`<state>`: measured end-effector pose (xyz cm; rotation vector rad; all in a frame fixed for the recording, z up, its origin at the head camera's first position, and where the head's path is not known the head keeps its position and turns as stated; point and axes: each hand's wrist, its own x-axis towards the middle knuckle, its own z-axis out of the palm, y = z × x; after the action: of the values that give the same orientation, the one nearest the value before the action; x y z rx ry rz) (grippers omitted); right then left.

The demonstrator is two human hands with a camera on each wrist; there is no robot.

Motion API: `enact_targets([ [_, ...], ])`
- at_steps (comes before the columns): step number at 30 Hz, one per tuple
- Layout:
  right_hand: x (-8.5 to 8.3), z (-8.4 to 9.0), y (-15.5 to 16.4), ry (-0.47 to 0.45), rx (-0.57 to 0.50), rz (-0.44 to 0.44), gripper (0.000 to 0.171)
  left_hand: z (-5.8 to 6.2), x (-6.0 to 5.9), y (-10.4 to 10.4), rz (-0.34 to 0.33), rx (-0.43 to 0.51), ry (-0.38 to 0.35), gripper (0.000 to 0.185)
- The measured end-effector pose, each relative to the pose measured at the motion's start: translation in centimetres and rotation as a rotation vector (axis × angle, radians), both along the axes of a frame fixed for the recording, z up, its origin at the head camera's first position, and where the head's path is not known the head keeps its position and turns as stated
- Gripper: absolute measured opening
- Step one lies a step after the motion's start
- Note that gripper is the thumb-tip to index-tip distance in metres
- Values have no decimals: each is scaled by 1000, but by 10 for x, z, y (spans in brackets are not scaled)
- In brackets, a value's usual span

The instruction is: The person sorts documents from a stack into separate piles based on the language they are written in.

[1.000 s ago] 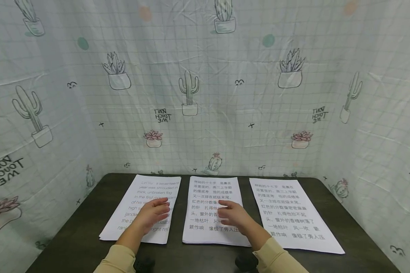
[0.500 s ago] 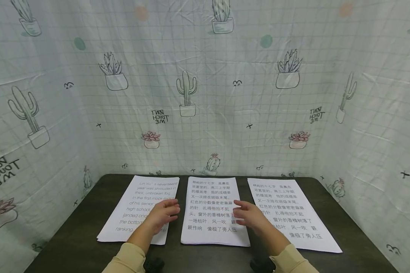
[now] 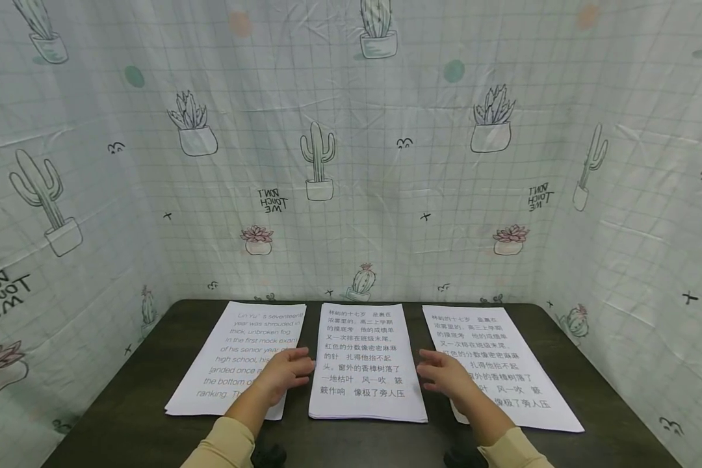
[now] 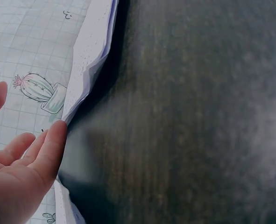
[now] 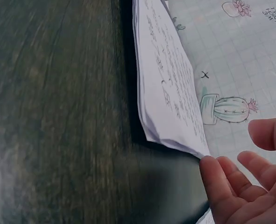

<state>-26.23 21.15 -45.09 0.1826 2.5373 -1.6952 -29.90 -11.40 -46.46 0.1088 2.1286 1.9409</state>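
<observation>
Three stacks of printed white paper lie side by side on a dark table. My left hand (image 3: 283, 376) is between the left stack (image 3: 240, 351), printed in English, and the middle stack (image 3: 359, 406), printed in Chinese, with its fingertips near the middle stack's left edge. On the other side, my right hand (image 3: 447, 377) overlaps the right stack (image 3: 535, 409), its fingers pointing at the middle stack's right edge. Both hands hold nothing; fingers are relaxed, thumbs apart. In the left wrist view, fingertips (image 4: 58, 133) overlap the corner of the paper stack (image 4: 91, 51). Similarly, fingertips (image 5: 210, 165) meet the stack's corner (image 5: 170, 126) in the right wrist view.
A dark wood table (image 3: 134, 377) carries the stacks. A pale grid curtain (image 3: 363, 214) printed with cacti surrounds it at the back and both sides. Dark objects at each wrist (image 3: 268, 455) show below the sleeves.
Both hands have moved right: the left from over the left stack to the gap beside the middle one, the right from over the middle stack to its right side. The stacks stay in place.
</observation>
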Motion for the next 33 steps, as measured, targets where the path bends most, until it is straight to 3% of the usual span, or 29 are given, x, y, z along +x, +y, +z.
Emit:
enact_targets([
  [13, 0, -6, 3, -126, -2, -14, 53, -4, 1, 2, -56, -76, -35, 62],
  [24, 2, -9, -1, -143, 21, -14, 53, -1, 1, 8, -20, -168, -77, 52],
  [33, 2, -12, -6, -144, 47, -15, 50, -6, 0, 16, 33, -290, -15, 44],
])
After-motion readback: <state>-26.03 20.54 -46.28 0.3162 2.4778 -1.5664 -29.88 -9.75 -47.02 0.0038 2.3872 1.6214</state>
